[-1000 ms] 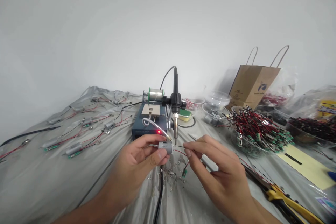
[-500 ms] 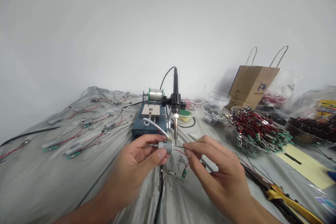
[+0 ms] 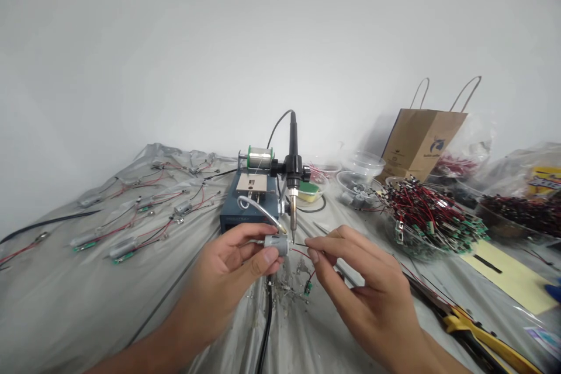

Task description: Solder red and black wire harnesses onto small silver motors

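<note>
Moved: almost nothing; both your hands stay where they were.
Left hand [image 3: 225, 269]: closed, gripping a small silver motor [image 3: 276, 244] with your thumb on it.
Right hand [image 3: 363, 286]: pinching a thin black wire [image 3: 300, 244], its end just beside the motor.
Motor: in your left hand, just beside the tip of the soldering iron [image 3: 293, 187].
Left of your left hand: finished motors with wires [image 3: 123, 247].
Right of your right hand: a glass bowl of red and black wires [image 3: 432, 245], yellow pliers [image 3: 473, 333].

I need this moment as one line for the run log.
left hand: holds grey metal cylindrical motor | right hand: pinches thin black wire beside motor
</note>
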{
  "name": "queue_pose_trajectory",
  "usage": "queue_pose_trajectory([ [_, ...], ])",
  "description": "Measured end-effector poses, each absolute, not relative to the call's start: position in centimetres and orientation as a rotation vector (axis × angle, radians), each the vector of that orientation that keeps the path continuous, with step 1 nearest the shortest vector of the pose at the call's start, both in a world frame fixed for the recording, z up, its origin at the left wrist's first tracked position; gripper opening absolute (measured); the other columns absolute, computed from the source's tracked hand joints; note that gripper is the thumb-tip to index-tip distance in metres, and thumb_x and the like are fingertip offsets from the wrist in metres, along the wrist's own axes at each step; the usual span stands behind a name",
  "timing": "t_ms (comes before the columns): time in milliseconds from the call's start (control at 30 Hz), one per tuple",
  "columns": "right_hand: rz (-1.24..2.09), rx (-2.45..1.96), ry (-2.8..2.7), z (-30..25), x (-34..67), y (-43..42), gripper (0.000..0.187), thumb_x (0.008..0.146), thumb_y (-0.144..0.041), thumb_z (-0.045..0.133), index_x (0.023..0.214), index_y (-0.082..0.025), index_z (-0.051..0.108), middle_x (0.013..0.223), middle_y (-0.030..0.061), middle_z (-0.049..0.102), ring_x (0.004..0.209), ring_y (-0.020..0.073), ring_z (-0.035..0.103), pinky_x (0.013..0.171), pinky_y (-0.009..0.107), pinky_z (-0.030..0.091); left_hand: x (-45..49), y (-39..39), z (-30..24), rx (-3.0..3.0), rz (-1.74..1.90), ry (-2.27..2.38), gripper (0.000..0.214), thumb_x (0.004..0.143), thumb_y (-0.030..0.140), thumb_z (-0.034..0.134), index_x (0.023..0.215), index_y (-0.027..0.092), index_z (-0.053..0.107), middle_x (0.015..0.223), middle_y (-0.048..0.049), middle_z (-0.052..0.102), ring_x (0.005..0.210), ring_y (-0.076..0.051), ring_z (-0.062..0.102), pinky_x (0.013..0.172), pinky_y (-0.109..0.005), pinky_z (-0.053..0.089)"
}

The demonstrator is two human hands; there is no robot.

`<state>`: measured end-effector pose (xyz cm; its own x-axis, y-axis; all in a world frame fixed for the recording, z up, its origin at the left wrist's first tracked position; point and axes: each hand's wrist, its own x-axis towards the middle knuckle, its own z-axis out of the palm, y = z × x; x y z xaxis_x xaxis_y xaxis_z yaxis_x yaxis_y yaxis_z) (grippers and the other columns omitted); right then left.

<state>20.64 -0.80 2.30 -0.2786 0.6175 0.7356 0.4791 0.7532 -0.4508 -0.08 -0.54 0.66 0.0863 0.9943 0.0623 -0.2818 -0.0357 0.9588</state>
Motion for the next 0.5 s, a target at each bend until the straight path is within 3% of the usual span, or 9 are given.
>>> queue_pose_trajectory([
  [500, 0.164, -0.835, -1.941, 2.19, 20.72, -0.78, 0.019, 0.096, -0.007, 0.061, 0.102, -0.018, 0.074, 0.079, 0.0025, 0.065, 0.071, 0.0171, 0.061, 0.065, 0.033, 0.046, -0.06, -0.61, 0.74, 1.078, 1.287, 0.895, 0.022, 0.085, 0.030, 0.085, 0.105, 0.023, 0.079, 0.079, 0.0017, 0.081, 0.077, -0.013, 0.075, 0.077, -0.022, 0.062],
])
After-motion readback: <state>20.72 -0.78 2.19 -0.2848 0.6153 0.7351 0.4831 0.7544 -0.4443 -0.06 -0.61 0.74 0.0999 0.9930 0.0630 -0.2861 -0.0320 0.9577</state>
